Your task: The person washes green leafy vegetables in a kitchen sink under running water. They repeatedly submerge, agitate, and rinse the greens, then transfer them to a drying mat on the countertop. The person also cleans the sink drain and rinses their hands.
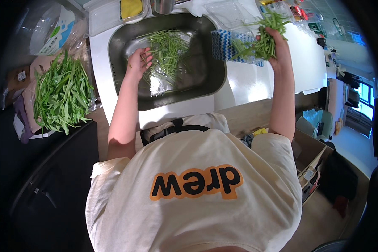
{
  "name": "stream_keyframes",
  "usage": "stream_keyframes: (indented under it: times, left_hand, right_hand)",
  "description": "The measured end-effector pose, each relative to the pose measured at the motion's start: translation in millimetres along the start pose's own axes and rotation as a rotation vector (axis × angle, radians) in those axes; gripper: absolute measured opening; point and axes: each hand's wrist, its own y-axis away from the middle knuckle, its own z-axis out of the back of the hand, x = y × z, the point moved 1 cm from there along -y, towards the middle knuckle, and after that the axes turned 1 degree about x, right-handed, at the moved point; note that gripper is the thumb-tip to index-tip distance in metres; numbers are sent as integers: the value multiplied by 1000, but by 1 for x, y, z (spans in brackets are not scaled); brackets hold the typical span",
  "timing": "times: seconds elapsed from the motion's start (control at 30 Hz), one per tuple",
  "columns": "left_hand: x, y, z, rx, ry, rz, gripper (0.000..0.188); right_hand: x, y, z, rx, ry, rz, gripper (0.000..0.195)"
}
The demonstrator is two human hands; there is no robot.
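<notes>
My right hand (277,47) is closed around a bunch of green leafy-vegetable stems (266,42), held above the white counter right of the sink. Under and beside the bunch lies a blue-and-white patterned cloth or packet (222,45). My left hand (140,61) is over the left part of the metal sink (212,71), fingers apart and curled, with a few thin stem bits at them. Loose green stems (168,52) lie in the sink, just right of that hand. A large pile of long green leaves (63,94) rests to the left of the counter.
A clear plastic tray (100,22) and a yellow sponge (130,8) sit behind the sink, near a metal cup (163,5). A clear plastic container (228,14) is at the back right. Bottles and packets (297,12) line the far counter. An open cardboard box (312,151) stands low right.
</notes>
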Motion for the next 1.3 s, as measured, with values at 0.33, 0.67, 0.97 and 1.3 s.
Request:
stream_keyframes:
  times: [0.33, 0.67, 0.97, 1.3]
  left_hand:
    - [0, 2, 2, 28, -8, -3, 34]
    - [1, 0, 1, 51, -36, 10, 33]
    - [0, 3, 0, 34, -98, 3, 33]
    - [-1, 6, -3, 34, -141, 1, 33]
  right_hand:
    - [-58, -40, 51, -106, 347, 189, 33]
    - [-48, -28, 54, -45, 1002, -37, 57]
    - [-30, -46, 67, -350, 1541, 534, 72]
    - [-54, -66, 65, -278, 1473, 608, 31]
